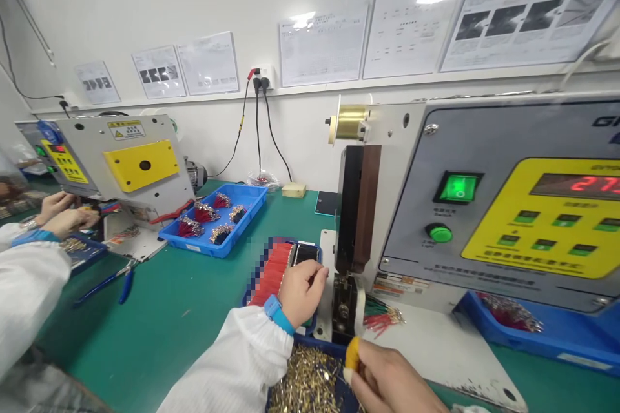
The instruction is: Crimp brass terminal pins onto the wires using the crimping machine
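Two dark blue trays lie closest to our hands, both just left of the near machine [450, 148]: a wire tray [314, 324] with red wires [276, 268] and black wires [306, 253] laid in bundles, and, on our side of it, a parts tray [332, 346] heaped with small brass-coloured metal pieces [307, 377]. Our left hand [304, 293] is over the wire tray beside the machine's base plate [436, 348], fingers curled and thumb near the forefinger; whether they grip anything, we cannot tell. Our right hand [387, 374], in front of the machine at the edge of the parts tray, has its fingers bent almost to the thumb, a yellow finger cover [352, 353] on one; we cannot tell whether they pinch anything. On the machine's base plate we see a bunch of green and red wires [385, 315]; a gold spool [351, 121] sits at its upper left. Farther left of the machine, the green worktop [159, 310] carries a bright blue tray [201, 246] of wire bundles, blue-handled pliers [109, 285] and a second machine [140, 168] with a co-worker's hands [65, 219] at it.
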{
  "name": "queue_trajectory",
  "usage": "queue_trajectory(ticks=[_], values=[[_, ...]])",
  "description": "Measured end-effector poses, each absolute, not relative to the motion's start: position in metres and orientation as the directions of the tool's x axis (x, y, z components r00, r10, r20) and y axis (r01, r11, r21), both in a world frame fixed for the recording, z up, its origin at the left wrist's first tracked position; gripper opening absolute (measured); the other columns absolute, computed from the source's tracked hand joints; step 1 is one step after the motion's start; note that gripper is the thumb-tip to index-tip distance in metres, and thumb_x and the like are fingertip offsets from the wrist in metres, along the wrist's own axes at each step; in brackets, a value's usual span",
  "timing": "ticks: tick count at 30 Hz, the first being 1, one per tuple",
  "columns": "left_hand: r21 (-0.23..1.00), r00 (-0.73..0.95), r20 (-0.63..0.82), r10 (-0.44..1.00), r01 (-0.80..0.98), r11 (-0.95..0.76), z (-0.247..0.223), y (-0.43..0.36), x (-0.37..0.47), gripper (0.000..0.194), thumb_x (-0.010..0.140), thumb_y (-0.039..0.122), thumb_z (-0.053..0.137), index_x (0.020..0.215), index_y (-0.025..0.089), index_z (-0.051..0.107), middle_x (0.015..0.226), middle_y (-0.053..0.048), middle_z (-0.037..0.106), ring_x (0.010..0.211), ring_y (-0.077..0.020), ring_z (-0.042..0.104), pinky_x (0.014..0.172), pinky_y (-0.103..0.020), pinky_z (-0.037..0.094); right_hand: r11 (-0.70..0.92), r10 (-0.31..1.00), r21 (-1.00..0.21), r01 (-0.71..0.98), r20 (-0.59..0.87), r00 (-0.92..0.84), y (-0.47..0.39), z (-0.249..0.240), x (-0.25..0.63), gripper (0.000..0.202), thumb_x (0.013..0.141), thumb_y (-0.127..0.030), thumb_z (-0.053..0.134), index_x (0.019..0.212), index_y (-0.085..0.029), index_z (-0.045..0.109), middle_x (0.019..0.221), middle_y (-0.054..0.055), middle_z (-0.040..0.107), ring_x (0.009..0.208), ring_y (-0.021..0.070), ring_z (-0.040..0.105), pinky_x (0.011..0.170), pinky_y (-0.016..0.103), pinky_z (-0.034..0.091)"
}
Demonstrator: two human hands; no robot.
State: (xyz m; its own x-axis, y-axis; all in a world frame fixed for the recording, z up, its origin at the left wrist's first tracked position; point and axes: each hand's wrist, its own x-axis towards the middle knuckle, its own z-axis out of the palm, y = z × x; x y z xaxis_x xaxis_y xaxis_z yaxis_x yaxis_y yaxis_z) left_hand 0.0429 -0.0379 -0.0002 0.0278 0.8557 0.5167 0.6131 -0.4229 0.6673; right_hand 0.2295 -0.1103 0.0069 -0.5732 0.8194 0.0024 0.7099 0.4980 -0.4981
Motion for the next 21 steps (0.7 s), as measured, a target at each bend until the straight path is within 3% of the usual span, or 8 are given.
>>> queue_trajectory(ticks=[4, 10, 21], values=[[0.668, 0.042, 0.513, 0.857, 0.608, -0.429, 0.0002, -0.0385, 0.0429, 0.026, 0.092, 0.027, 0.048, 0.071, 0.018, 0.061, 0.065, 0.001, 0.06, 0.063, -0.0117, 0.055, 0.06, -0.022, 0.036, 0.422, 0.847, -0.599, 0.681, -0.009, -0.532, -0.1061, 0.0049, 0.2331, 0.019, 0.092, -0.028, 0.04, 0.073, -0.025, 0.04, 0.059, -0.003, 0.057, 0.049, 0.015, 0.052, 0.047, 0.024, 0.034], [0.665, 0.035, 0.52, 0.854, 0.61, -0.43, 0.0005, -0.0383, 0.0432, 0.026, 0.092, 0.027, 0.048, 0.072, 0.018, 0.062, 0.066, 0.0, 0.06, 0.064, -0.0119, 0.056, 0.061, -0.022, 0.037, 0.419, 0.834, -0.645, 0.639, -0.004, -0.551, -0.1052, 0.0035, 0.2329, 0.012, 0.082, -0.015, 0.044, 0.073, -0.023, 0.044, 0.059, -0.004, 0.057, 0.054, 0.0145, 0.056, 0.052, 0.023, 0.038], [0.681, 0.036, 0.512, 0.858, 0.592, -0.431, -0.0003, -0.038, 0.0432, 0.026, 0.092, 0.027, 0.048, 0.072, 0.017, 0.062, 0.066, 0.001, 0.059, 0.064, -0.0106, 0.055, 0.061, -0.02, 0.035, 0.445, 0.807, -0.632, 0.634, -0.024, -0.59, -0.1019, 0.0023, 0.2325, 0.013, 0.081, -0.012, 0.048, 0.071, -0.021, 0.05, 0.074, 0.0, 0.057, 0.063, 0.0137, 0.055, 0.057, 0.022, 0.041]])
